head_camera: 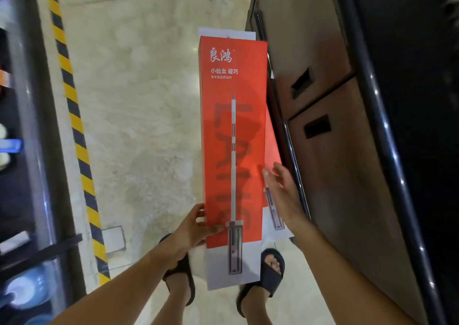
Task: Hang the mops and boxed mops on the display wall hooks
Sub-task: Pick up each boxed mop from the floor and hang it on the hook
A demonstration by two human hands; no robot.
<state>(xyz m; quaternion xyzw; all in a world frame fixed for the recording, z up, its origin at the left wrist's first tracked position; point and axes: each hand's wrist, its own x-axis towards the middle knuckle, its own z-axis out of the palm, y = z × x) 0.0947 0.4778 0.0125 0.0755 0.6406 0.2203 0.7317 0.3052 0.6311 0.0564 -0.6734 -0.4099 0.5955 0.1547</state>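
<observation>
"Well, what's crowding that boxed mop (233, 138)?"

"Plenty. A wooden cabinet (323, 151) stands close on its right, with a dark rail (377, 126) beyond. A dark shelf (22, 151) runs along the left, and yellow-black striped tape (74, 131) crosses the pale floor (149, 101). A second box (272, 218) lies just behind the red one, on the cabinet side."

"And the hands?"

"The left hand (196, 228) grips the box's lower left edge, thumb on the front. The right hand (280, 190) is beside the right edge, fingers loosely straight, holding nothing. I can't tell whether it touches. The box is held out lengthwise above the slippers (272, 275)."
</observation>
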